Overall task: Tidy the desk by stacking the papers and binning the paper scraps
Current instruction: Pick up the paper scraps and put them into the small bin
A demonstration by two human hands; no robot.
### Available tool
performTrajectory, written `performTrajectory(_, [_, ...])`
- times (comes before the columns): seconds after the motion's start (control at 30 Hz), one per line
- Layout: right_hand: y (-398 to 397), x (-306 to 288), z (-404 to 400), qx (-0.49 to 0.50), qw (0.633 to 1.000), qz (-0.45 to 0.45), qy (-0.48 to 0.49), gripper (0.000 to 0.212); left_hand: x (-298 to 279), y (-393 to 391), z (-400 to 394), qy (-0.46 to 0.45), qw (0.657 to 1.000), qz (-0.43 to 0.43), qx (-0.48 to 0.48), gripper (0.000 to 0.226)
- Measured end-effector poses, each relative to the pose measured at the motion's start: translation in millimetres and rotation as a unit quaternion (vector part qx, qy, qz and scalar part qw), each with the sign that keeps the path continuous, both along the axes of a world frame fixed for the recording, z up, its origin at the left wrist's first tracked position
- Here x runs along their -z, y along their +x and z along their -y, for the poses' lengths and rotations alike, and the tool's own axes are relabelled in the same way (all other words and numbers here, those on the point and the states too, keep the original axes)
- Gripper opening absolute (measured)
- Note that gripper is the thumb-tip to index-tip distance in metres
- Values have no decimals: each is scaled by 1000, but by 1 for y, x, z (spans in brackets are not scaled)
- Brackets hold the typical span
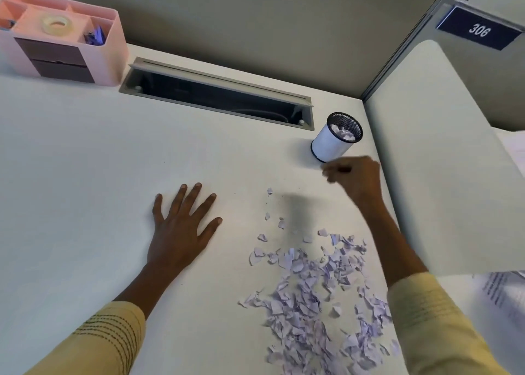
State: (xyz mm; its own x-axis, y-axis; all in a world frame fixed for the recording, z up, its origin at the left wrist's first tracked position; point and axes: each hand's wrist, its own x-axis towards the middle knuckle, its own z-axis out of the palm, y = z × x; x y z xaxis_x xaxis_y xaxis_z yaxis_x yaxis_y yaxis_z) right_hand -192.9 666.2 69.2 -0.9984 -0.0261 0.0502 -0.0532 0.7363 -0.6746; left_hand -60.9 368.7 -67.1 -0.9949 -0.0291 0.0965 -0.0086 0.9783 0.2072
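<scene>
Flat left hand (181, 227), torn lilac scraps (315, 292), mesh cylindrical bin (336, 137)

We see soft, even, bright light with a cool tint; the right hand (352, 175) is motion-blurred, its faint shadow on the counter (85, 161); wide-angle edges bend.

White desk (85, 153) carries: pink organiser (61, 38) back left, mesh cup (336, 137) back right, paper scraps (318, 298) front right, left hand (181, 227) flat.
</scene>
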Motion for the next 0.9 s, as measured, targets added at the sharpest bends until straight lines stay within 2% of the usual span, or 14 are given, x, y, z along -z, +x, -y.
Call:
performTrajectory(0.07, [-31, -15, -7, 32, 998, -45, 4, 23, 0, 1, 0, 1, 1000, 2, 2, 60])
performTrajectory(0.17, [-74, -26, -13, 87, 994, -61, 6, 18, -2, 0, -1, 3, 1000, 0, 3, 60])
performTrajectory(0.33, [-107, -27, -22, 83, 996, -25, 25, 19, -4, 0, 0, 5, 1000, -2, 6, 60])
performTrajectory(0.4, [-103, -32, -27, 85, 996, -11, -3, 20, -4, 0, -1, 6, 1000, -1, 7, 60])
performTrajectory(0.57, [-43, -34, -47, 79, 985, 10, -153, 21, -3, 0, 0, 13, 1000, 2, 1, 61])
performTrajectory(0.67, [11, -11, -58, 73, 975, 86, -191, 23, -3, 0, 0, 11, 1000, 0, 3, 60])
performTrajectory(0.8, [73, 29, -64, 25, 971, 232, -53, 26, -2, 0, -1, 13, 1000, -6, 3, 60])
performTrajectory(0.9, [90, 43, -78, 68, 979, 192, 23, 24, -2, 0, 0, 7, 1000, -7, 1, 59])
